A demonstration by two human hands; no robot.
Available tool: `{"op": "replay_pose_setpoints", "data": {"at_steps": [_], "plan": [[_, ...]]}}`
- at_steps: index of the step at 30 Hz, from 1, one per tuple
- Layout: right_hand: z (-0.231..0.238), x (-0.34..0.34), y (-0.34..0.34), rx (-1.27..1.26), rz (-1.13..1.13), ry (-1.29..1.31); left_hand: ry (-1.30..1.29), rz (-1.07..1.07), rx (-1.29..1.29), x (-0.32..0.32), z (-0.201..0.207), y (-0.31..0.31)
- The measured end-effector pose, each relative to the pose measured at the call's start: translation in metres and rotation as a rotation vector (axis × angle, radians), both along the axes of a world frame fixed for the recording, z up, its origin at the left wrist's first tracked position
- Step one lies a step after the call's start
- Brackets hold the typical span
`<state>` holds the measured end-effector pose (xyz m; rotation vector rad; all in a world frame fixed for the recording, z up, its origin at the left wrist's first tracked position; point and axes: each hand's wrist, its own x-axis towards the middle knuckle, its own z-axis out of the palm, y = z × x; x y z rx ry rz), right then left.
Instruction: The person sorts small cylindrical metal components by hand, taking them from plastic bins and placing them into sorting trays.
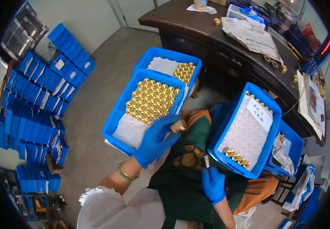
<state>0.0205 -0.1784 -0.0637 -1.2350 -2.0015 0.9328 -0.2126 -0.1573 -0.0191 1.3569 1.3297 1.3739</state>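
My left hand [155, 139], in a blue glove and a little blurred, grips a brass fitting [178, 126] between thumb and fingers above my lap. It is beside a blue crate [113, 126] holding rows of similar brass fittings [151, 100] over white paper. Low over my green apron, my gloved right hand [213, 185] is closed round a slim stick-like tool [206, 160] whose pale tip points up; its exact kind I cannot make out. To the right, another blue crate [262, 162] has brass fittings [237, 158] along its near edge and more along its far edge.
Behind the left crate stands a further blue crate [142, 63] of brass parts. A dark desk [195, 28] carries newspaper [249, 36] and loose brass pieces. At far right sits a lower blue bin [292, 137]. Stacked blue bins [31, 110] line the left wall.
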Motion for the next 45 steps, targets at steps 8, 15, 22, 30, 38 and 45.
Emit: {"op": "replay_pose_setpoints", "data": {"at_steps": [8, 15, 22, 30, 38, 45], "plan": [[0.019, -0.001, 0.012, -0.11, -0.13, 0.079, 0.848, 0.186, -0.498, -0.081, -0.056, -0.026], [0.022, 0.011, 0.005, -0.186, -0.164, 0.034, 0.78, 0.137, -0.545, -0.079, -0.075, -0.019], [0.026, 0.015, 0.0, -0.152, -0.062, 0.08, 0.744, -0.107, 0.077, 0.019, -0.004, 0.036], [0.028, 0.036, -0.012, -0.095, -0.052, 0.194, 1.144, -0.832, 0.237, 0.139, -0.041, 0.101], [0.034, 0.06, -0.001, -0.133, -0.178, 0.154, 0.505, -0.683, 0.093, 0.134, -0.021, 0.108], [0.04, 0.059, 0.015, -0.266, -0.372, 0.401, -0.278, -0.693, -0.385, 0.16, 0.038, 0.082]]}}
